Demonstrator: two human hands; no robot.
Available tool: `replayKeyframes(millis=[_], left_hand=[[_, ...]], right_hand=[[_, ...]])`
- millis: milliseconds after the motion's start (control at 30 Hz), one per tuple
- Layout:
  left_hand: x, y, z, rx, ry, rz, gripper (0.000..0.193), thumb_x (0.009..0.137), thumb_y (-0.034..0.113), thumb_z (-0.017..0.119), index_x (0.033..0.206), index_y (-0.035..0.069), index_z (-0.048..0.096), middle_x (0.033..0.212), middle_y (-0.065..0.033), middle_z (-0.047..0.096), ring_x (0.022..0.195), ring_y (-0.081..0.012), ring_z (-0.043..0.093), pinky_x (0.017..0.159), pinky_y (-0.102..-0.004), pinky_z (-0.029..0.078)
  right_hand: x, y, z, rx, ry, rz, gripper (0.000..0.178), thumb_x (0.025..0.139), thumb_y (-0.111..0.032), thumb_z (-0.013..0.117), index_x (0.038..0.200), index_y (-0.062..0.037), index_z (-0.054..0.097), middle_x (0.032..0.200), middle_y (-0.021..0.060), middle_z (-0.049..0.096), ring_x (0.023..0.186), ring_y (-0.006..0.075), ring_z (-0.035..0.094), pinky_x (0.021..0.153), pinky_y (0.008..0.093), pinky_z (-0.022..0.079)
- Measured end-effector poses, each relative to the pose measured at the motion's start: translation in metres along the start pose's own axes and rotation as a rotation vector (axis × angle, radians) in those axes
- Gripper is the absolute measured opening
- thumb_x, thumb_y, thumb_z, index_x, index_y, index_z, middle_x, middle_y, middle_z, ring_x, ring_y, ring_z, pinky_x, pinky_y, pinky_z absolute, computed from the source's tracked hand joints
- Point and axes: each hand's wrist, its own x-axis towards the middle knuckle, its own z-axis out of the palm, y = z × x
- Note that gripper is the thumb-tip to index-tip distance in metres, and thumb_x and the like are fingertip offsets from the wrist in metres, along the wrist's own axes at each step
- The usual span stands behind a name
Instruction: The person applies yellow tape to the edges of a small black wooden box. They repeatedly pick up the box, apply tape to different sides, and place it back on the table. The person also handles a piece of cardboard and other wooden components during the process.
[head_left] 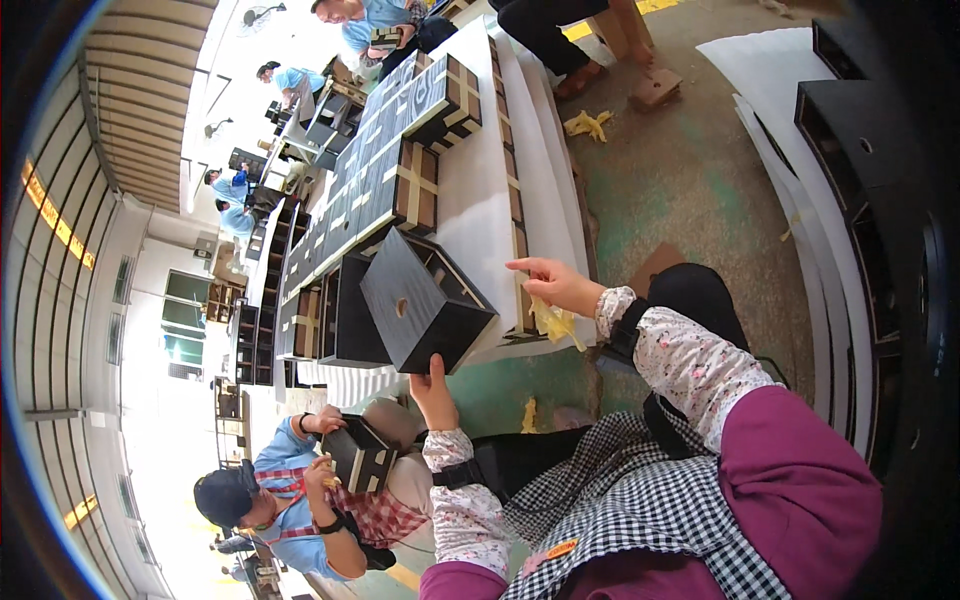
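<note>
A black wood-grain box (405,305) with a small oval hole in its top panel sits tilted at the near end of the table. My left hand (435,397) grips its lower corner, thumb against the panel. My right hand (562,285) is apart from the box, to its right, with the index finger stretched out and the other fingers partly bent. Crumpled yellow tape (556,324) hangs just below that hand by the table edge; whether the two touch is unclear. Another black box (345,315) stands directly behind the tilted one.
Rows of taped black boxes (365,185) cover the table's left side, beside white foam sheeting (480,190). At lower left a co-worker (300,500) holds a black box (360,455). Yellow tape scraps (587,124) lie on the floor. More black panels (850,130) stand far right.
</note>
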Motion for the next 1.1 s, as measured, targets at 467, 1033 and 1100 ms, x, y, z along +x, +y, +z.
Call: replayKeyframes(millis=[467, 1033, 1100], left_hand=[[0.052, 0.047, -0.025, -0.474, -0.123, -0.322, 0.032, 0.091, 0.026, 0.059, 0.114, 0.004, 0.057, 0.109, -0.0071, 0.063, 0.098, -0.0215, 0.061, 0.085, -0.0354, 0.05], [0.065, 0.137, 0.015, 0.995, -0.451, 0.555, 0.048, 0.082, -0.001, 0.055, 0.13, 0.002, 0.048, 0.111, -0.0239, 0.062, 0.096, -0.0317, 0.064, 0.08, -0.0353, 0.05], [0.053, 0.112, 0.014, 1.152, -0.484, 0.65, 0.048, 0.081, 0.0, 0.055, 0.129, 0.005, 0.049, 0.108, -0.0235, 0.061, 0.087, -0.0376, 0.063, 0.072, -0.0413, 0.051]], right_hand=[[0.005, 0.015, -0.001, 0.156, -0.037, 0.096, 0.025, 0.091, -0.012, 0.048, 0.112, -0.0051, 0.06, 0.07, -0.0069, 0.045, 0.057, 0.002, 0.039, 0.049, 0.0191, 0.033], [0.0, -0.009, -0.009, 0.163, -0.054, 0.086, 0.022, 0.093, -0.015, 0.05, 0.108, -0.0045, 0.061, 0.075, -0.0058, 0.048, 0.061, 0.0031, 0.041, 0.054, 0.0196, 0.036], [0.0, -0.011, -0.006, 0.168, -0.076, 0.089, 0.023, 0.093, -0.015, 0.05, 0.11, -0.0051, 0.061, 0.074, -0.0059, 0.047, 0.061, 0.0031, 0.041, 0.054, 0.0196, 0.036]])
